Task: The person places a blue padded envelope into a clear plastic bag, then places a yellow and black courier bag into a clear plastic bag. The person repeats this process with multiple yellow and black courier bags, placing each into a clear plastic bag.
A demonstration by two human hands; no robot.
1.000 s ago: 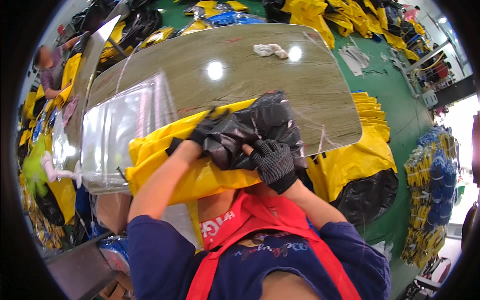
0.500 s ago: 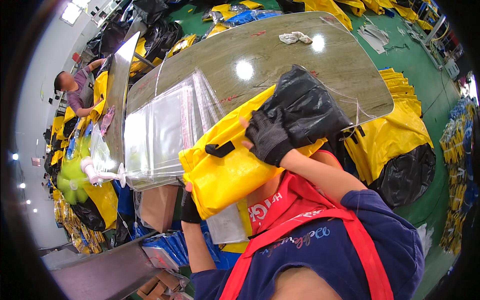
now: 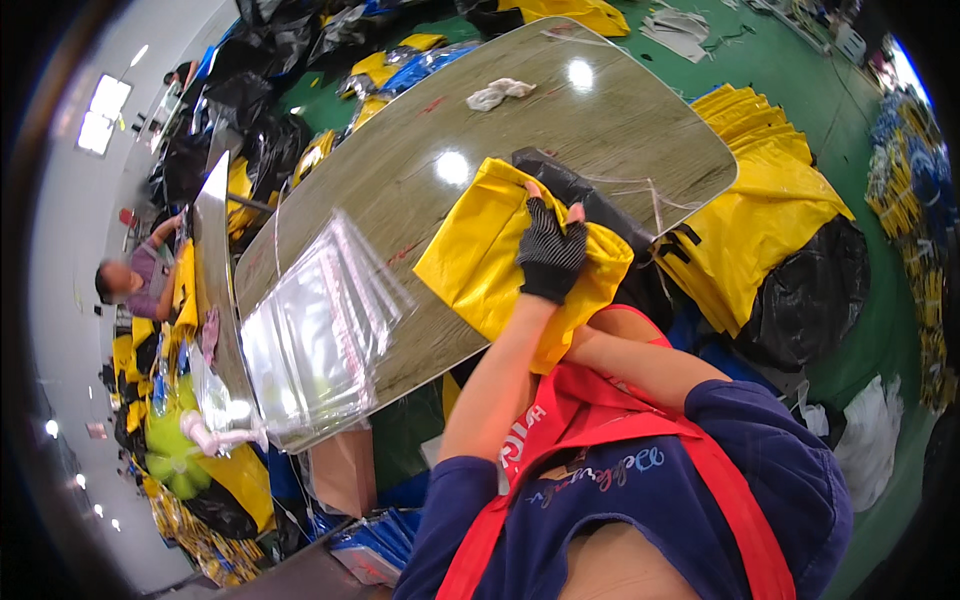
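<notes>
Yellow bag (image 3: 480, 255) overhangs the table's (image 3: 390, 170) near edge.
Left hand (image 3: 553, 250) lies half-curled atop, grip unclear; right hand is hidden, state unclear.

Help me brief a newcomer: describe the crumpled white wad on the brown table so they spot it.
Find the large, glossy brown wood-grain table. Look beyond the folded yellow plastic sheet under a black-gloved left hand, toward the table's far side. There lies the crumpled white wad, opaque, unlike the flat, clear plastic sleeves at the table's left end.
</notes>
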